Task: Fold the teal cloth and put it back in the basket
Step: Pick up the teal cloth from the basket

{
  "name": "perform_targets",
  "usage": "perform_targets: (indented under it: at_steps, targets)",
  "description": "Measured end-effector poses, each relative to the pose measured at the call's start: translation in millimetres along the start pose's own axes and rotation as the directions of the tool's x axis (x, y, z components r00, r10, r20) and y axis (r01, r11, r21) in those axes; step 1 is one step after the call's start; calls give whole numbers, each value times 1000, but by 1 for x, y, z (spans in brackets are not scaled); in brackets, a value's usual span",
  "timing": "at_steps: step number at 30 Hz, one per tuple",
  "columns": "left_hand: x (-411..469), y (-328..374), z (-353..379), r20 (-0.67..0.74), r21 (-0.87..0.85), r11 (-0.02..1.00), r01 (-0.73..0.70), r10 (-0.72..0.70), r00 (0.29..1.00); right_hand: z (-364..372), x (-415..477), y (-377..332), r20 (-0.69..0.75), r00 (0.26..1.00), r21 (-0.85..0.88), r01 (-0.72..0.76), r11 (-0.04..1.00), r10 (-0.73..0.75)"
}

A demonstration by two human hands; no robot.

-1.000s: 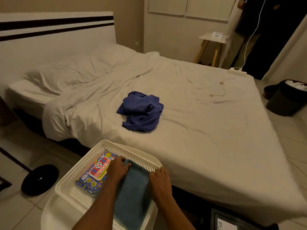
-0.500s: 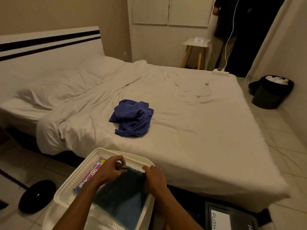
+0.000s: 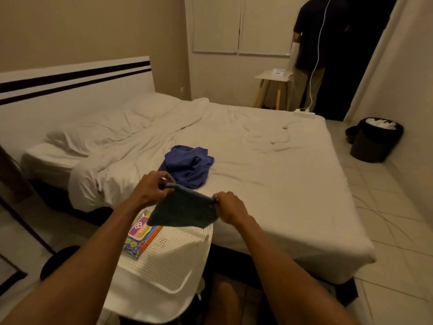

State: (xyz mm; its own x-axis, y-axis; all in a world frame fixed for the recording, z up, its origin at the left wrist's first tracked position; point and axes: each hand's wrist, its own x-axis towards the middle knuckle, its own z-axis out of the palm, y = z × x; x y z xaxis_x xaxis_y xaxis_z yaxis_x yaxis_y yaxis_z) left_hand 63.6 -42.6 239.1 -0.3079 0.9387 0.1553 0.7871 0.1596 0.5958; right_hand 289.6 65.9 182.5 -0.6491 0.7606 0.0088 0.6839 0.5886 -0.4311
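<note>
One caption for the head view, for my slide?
Both hands hold the teal cloth above the white basket.

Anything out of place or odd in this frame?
A crumpled blue garment lies loose mid-bed, and a charging cable trails across the sheet. Otherwise nothing: both hands hold the teal cloth above the basket.

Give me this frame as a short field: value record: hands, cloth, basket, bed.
left hand: pinching the upper left corner of the teal cloth
right hand: pinching the upper right corner
teal cloth: lifted clear, hanging between both hands above the basket
basket: white, perforated, beside the bed; holds a colourful packet
bed: white sheet, crumpled blue garment lying on it
</note>
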Motion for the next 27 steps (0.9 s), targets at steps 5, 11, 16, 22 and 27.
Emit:
perform_targets:
  at_steps: [5, 11, 16, 22, 27]
  targets:
    - [0, 63, 18, -156, -75, 992, -101, 88, 984, -74, -30, 28, -197, 980, 5, -31, 1000, 31]
    - [-16, 127, 79, -152, -215, 958, -190, 159, 976, -111, -104, 90, -302, 945, -5, -130, 991, 123]
    - [-37, 160, 147, -40, -229, 954, -192, 188, 981, -106, -166, 147, -294, 922, 21, -256, 967, 250]
    - [-62, 172, 222, 125, -232, 960, -159, 192, 973, -76, -222, 204, -194, 912, 38, -360, 932, 360]
    - [-76, 167, 273, 281, -189, 974, -121, 172, 944, -43, -247, 239, -121, 900, 46, -416, 908, 419]
